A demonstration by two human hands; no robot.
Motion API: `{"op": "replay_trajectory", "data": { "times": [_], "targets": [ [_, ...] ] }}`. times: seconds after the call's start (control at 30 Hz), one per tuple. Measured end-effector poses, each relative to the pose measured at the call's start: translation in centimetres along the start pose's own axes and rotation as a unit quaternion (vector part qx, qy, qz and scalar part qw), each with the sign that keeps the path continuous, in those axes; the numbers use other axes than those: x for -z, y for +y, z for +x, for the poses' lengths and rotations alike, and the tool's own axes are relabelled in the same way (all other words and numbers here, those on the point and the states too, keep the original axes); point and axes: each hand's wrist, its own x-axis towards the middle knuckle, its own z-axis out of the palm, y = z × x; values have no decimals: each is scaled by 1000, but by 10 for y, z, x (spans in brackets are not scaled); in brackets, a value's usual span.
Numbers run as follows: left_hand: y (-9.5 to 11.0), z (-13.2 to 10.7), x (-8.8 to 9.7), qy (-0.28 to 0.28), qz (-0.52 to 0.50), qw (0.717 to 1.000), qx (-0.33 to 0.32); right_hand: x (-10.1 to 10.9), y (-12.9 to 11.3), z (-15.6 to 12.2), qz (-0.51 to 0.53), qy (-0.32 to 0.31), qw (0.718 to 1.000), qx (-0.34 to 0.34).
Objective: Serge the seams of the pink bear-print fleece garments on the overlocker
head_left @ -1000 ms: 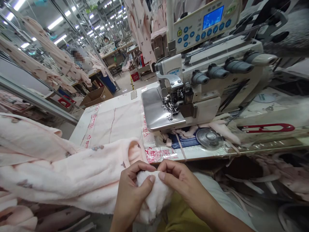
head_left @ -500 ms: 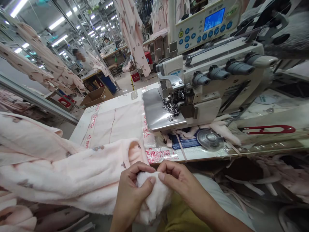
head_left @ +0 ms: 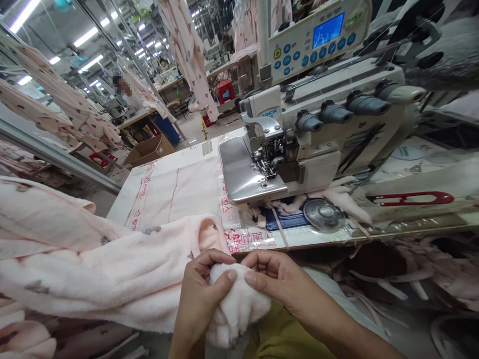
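Long strip lights [head_left: 86, 36] run above the garment floor, but right under my gaze is a fold of pale pink fleece [head_left: 239, 304], bunched between my hands just off the front edge of my sewing table. My left hand [head_left: 202, 299] curls around it, fingers and thumb pinching the fleece. My right hand [head_left: 279, 284] pinches the same fold from the other side, its thumb [head_left: 250, 273] pressed down on top. The two hands sit just apart. The fold belongs to a long bear-printed garment [head_left: 75, 259] that spreads left and spills over the edge of the white tabletop [head_left: 168, 192]. Past it stands a JACK overlock machine [head_left: 299, 144], its steel bed plate [head_left: 239, 172] gleaming and its control panel [head_left: 310, 42] lit blue. Red thread snips [head_left: 409, 198] lie off to the right. Farther away, beyond a cardboard box [head_left: 149, 149], pink garments [head_left: 183, 50] hang overhead and a co-worker [head_left: 123, 87] stands among them.
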Motion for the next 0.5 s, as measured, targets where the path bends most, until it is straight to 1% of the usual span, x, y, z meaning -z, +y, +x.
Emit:
{"op": "replay_trajectory", "data": {
  "times": [0.1,0.2,0.27,0.33,0.4,0.43,0.5],
  "targets": [
    [-3,2,0,-2,-19,1000,6,1,0,0,18,-14,1000,3],
    [-2,2,-2,-18,-23,1000,2,0,1,1,5,-9,1000,5],
    [2,1,-5,-38,7,999,-15,-1,0,1,-30,8,999,10],
    [7,-1,-7,-61,74,995,-32,-2,0,0,-62,37,997,20],
    [11,-2,-9,-73,131,988,-40,-3,0,-1,-64,68,995,31],
    [12,-2,-9,-73,143,986,-43,-3,1,-2,-55,78,995,36],
    [12,-3,-9,-66,131,988,-46,-3,1,-4,-40,87,995,42]
  ]
}}
